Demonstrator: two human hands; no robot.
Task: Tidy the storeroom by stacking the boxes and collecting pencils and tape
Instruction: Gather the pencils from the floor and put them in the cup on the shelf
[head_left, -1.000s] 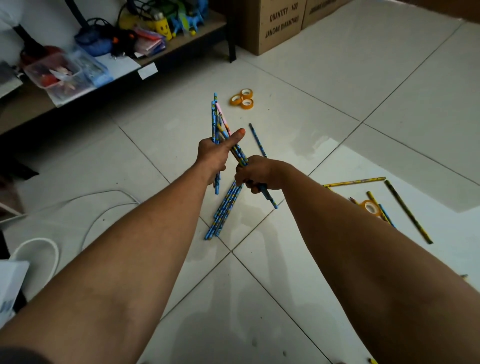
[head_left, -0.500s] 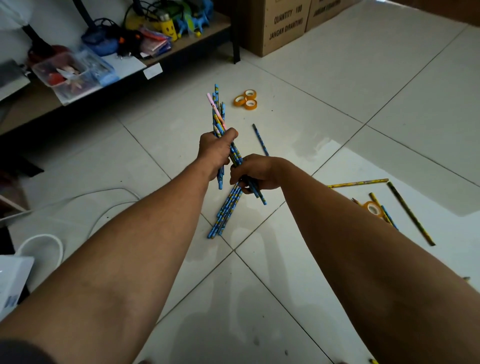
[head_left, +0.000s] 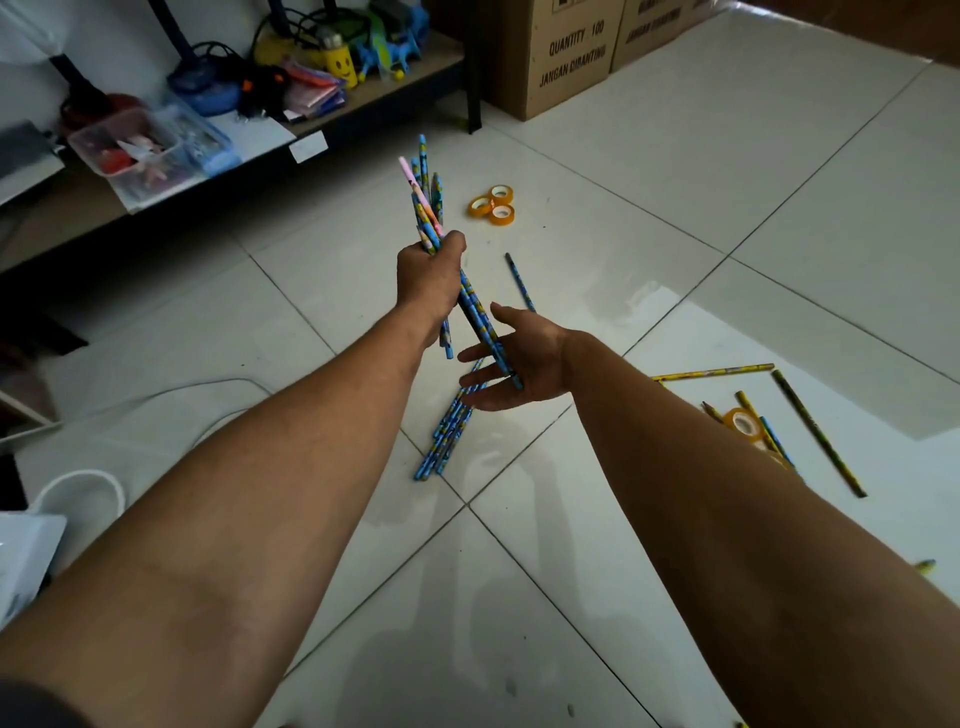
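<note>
- Head view, hands: the left hand (head_left: 431, 275) has its grip closed round a bundle of long blue patterned pencils with one pink one (head_left: 427, 208), held above the white tiled floor (head_left: 675, 182). The right hand (head_left: 511, 364) is spread wide, its palm beneath the bundle's lower ends, holding nothing.
- Head view, remaining items: a loose cluster of blue pencils (head_left: 448, 426) lies on the floor below the hands; a single dark blue pencil (head_left: 519, 280) lies just beyond them; three orange tape rolls (head_left: 493, 205) sit farther off; yellow and dark pencils around another orange tape roll (head_left: 743, 423) lie to the right.
- Risk: the bundle is fanned and uneven, so pencils may slide out of the left grip and scatter if the right palm does not square the ends.
- Risk: the white cable (head_left: 171, 397) on the floor at left could catch a foot.
- Legible text: the brown cardboard box (head_left: 550, 57) reads "QUANTITY : 100" and "JANGAN DIBANTING".
</note>
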